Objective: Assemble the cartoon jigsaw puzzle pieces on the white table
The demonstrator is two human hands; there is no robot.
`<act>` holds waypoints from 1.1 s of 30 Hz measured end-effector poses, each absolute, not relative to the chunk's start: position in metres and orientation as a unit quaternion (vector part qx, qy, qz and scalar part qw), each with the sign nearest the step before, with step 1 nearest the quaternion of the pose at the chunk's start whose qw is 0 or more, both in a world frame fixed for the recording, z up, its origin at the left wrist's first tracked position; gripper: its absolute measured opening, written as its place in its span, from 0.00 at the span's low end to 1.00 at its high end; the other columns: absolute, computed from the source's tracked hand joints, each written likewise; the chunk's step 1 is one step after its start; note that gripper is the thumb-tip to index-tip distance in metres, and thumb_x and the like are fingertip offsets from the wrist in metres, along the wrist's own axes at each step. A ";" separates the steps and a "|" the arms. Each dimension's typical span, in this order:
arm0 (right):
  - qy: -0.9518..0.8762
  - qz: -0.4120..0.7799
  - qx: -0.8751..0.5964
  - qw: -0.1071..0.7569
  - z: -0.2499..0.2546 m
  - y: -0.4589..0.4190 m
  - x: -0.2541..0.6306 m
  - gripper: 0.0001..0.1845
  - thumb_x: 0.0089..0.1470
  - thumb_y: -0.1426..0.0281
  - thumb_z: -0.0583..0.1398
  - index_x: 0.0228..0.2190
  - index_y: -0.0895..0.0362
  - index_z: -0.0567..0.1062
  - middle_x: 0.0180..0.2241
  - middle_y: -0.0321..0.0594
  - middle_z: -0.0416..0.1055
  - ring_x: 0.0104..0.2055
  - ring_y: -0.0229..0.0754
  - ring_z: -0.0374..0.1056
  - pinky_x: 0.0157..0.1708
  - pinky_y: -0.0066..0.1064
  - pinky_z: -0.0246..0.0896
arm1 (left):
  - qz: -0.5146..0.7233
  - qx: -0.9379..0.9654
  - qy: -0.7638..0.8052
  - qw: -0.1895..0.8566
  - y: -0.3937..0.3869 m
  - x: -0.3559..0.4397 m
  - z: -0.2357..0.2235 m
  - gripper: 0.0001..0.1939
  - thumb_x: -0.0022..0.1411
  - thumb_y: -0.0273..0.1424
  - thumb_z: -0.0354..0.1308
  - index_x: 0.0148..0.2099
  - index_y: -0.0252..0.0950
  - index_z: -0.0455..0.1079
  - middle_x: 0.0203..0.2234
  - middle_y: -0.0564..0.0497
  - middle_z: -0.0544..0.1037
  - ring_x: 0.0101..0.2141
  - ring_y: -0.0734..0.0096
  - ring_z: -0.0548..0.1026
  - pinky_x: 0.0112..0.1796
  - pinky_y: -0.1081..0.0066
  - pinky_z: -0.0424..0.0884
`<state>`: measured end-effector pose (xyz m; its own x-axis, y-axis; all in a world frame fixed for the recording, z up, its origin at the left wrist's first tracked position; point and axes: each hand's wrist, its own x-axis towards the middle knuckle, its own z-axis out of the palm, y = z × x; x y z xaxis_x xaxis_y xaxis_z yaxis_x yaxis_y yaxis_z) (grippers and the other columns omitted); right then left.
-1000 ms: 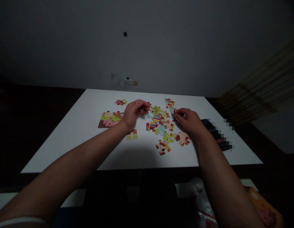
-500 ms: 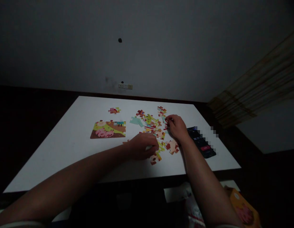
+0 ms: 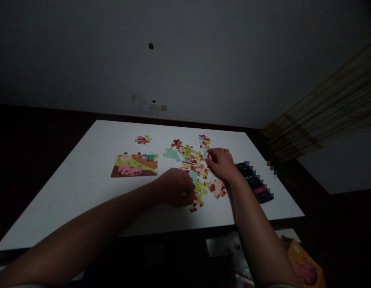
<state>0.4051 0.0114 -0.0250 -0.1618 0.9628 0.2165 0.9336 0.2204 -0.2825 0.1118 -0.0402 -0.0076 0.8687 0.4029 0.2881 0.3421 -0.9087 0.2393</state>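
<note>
My left hand (image 3: 176, 187) is over the near-left side of a pile of loose puzzle pieces (image 3: 194, 162), its fingers curled in; whatever they hold is hidden. A pale green piece (image 3: 193, 176) shows beside its knuckles. At the right edge of the pile, my right hand (image 3: 222, 162) pinches a red, white and pale green puzzle piece (image 3: 208, 156). Just below it lies a cream and brown piece (image 3: 218, 189). To the left lies a joined puzzle section (image 3: 134, 165) with a pink pig on it.
Farther back on the white table (image 3: 74, 184) lies a small joined red barn bit (image 3: 142, 139). A phone (image 3: 255, 184) with a running timer lies right of my right forearm. Below the table's near edge stands an orange box (image 3: 305, 264). A wall rises behind the table.
My left hand has shifted slightly down and left, and a pale green piece now shows beside it. The right hand has turned a little over its piece. The view has shifted slightly.
</note>
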 end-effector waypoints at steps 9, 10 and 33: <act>-0.634 0.139 -0.639 0.413 -0.017 0.009 0.409 0.14 0.66 0.62 0.59 0.49 0.48 0.80 0.45 0.48 0.83 0.44 0.54 0.81 0.45 0.48 0.79 | 0.207 0.940 0.224 0.156 -0.027 0.097 -0.004 0.18 0.70 0.35 0.55 0.26 0.40 0.67 0.22 0.53 0.75 0.25 0.67 0.70 0.31 0.64 0.61; -0.610 0.139 -0.652 0.427 -0.016 0.010 0.411 0.14 0.65 0.61 0.59 0.49 0.48 0.79 0.43 0.47 0.83 0.42 0.54 0.81 0.44 0.48 0.78 | 0.203 0.938 0.227 0.163 -0.027 0.097 -0.004 0.18 0.71 0.35 0.54 0.26 0.40 0.67 0.22 0.53 0.75 0.25 0.68 0.69 0.31 0.65 0.60; -0.555 0.066 -0.763 0.325 -0.012 0.010 0.428 0.16 0.60 0.66 0.58 0.44 0.48 0.84 0.43 0.51 0.85 0.46 0.64 0.78 0.45 0.51 0.68 | 0.183 0.941 0.238 0.153 -0.021 0.103 -0.022 0.16 0.72 0.37 0.55 0.30 0.41 0.72 0.27 0.49 0.79 0.29 0.64 0.72 0.35 0.63 0.66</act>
